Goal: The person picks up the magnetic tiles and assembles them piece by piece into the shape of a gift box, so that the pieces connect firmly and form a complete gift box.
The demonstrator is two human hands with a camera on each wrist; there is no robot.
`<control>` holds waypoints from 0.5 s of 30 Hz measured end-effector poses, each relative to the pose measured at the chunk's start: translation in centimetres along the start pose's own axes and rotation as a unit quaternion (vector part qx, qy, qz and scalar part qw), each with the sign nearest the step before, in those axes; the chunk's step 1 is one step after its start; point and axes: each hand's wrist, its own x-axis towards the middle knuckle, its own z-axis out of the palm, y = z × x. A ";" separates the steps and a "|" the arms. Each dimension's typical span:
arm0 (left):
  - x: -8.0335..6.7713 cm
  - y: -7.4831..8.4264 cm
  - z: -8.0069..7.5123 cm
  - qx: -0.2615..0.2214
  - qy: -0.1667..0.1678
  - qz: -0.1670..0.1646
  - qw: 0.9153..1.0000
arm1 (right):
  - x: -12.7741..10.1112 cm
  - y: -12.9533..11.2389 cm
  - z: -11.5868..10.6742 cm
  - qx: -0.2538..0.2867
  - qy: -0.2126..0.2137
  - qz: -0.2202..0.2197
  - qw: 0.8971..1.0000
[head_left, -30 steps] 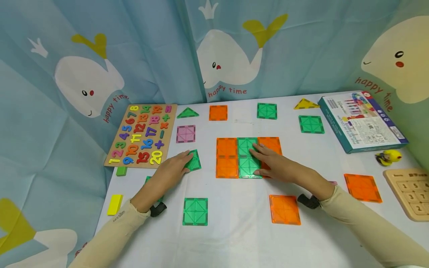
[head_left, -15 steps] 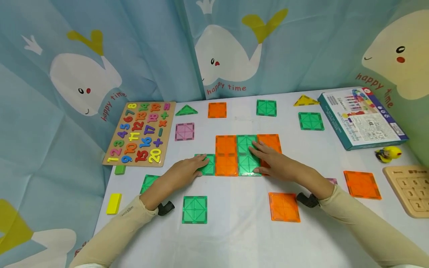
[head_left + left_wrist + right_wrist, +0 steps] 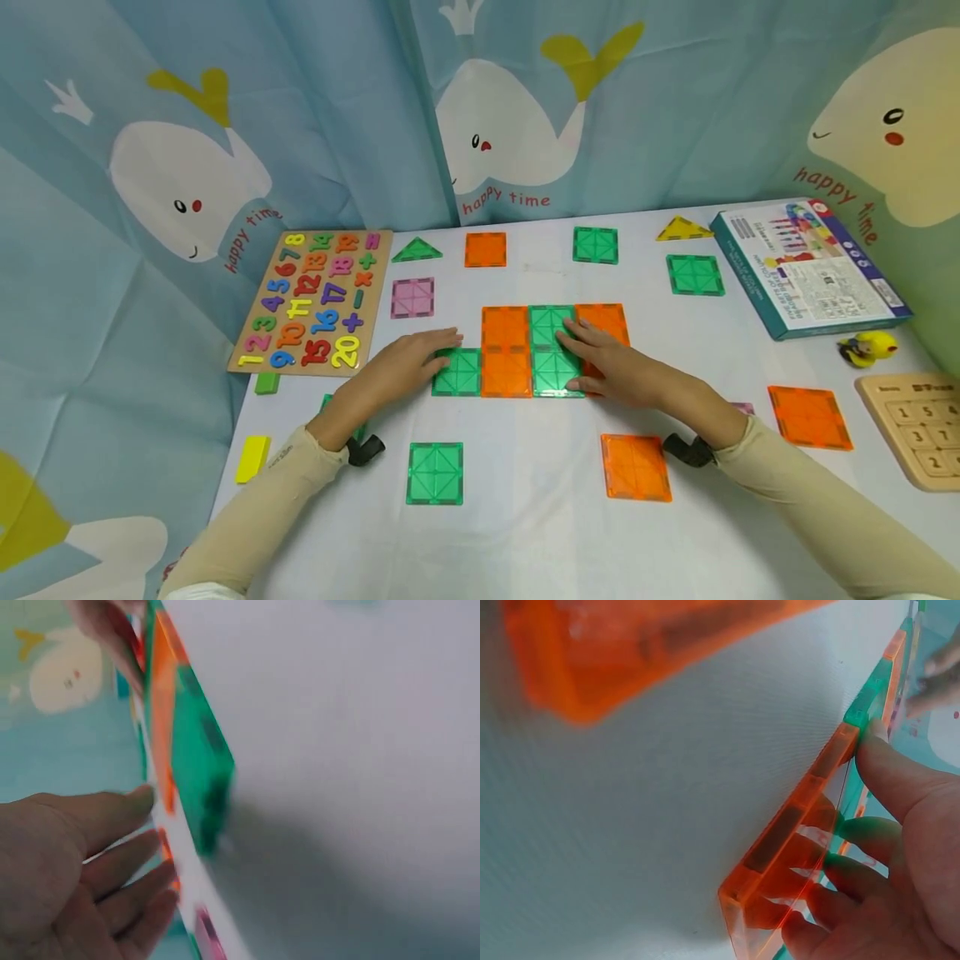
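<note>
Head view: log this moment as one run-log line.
left hand: flat, touching green tile | green tile: against orange tile | right hand: flat on tile block

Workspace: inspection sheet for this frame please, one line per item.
Surface: white table, flat, cloth-covered.
Job's things: tile block of orange and green squares at centre; green tile lies against its left edge.
Clutter: loose green, orange, pink and triangle tiles all round; number board at left; box, yellow toy and wooden keypad at right; yellow and green blocks at the left edge.
Grippers: left hand flat, by the green tile's far-left corner; right hand flat on the tile block.
Cables: nothing seen.
Surroundings: blue whale-print curtain behind and at both sides.
</note>
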 end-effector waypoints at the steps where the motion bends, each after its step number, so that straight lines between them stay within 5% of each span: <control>1: 0.4 -0.5 -0.4 0.005 0.013 -0.001 1.000 | 0.0 0.0 0.0 0.000 0.001 0.000 1.000; 7: 2.6 -3.5 -3.2 0.047 0.056 -0.070 0.995 | 0.0 0.2 0.1 -0.002 0.004 -0.002 1.000; 15: 4.5 -5.2 -4.5 0.071 -0.015 -0.121 0.990 | -0.2 0.4 0.1 0.003 0.008 -0.010 1.000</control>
